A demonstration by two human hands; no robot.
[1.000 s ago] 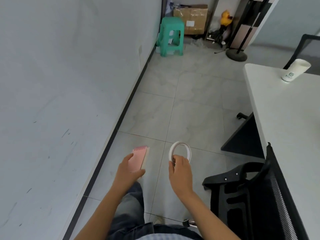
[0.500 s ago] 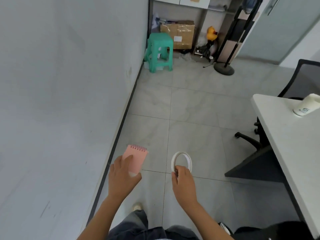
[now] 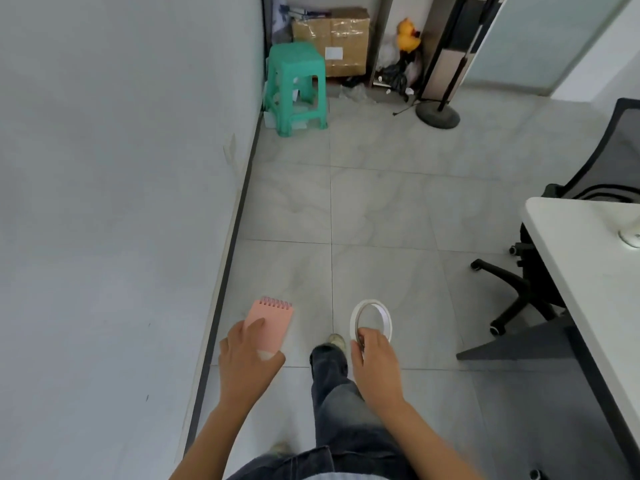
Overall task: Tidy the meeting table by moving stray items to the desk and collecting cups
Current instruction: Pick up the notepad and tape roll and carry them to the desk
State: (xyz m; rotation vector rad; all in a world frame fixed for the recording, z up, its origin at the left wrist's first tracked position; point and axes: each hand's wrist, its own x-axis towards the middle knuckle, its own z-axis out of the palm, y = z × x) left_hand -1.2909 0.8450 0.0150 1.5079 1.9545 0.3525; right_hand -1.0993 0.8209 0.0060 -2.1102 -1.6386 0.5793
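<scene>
Carrying: left hand [image 3: 247, 362] grips a pink notepad [image 3: 273, 318] by its lower end; right hand [image 3: 375, 358] pinches a tape roll [image 3: 371, 315] by its rim, both above the floor.
Progress: two stray items in hand, likely desk-bound; cups uncollected.
Hidden: desk out of view; white table [image 3: 585, 271] cut off at right, object [image 3: 631, 237] on it too cropped to name.

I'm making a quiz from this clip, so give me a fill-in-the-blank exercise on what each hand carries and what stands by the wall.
The left hand holds a pink spiral ____.
The right hand pinches a roll of ____.
Beside the cardboard box stands a green plastic ____.
Missing words: notepad; tape; stool.
</scene>
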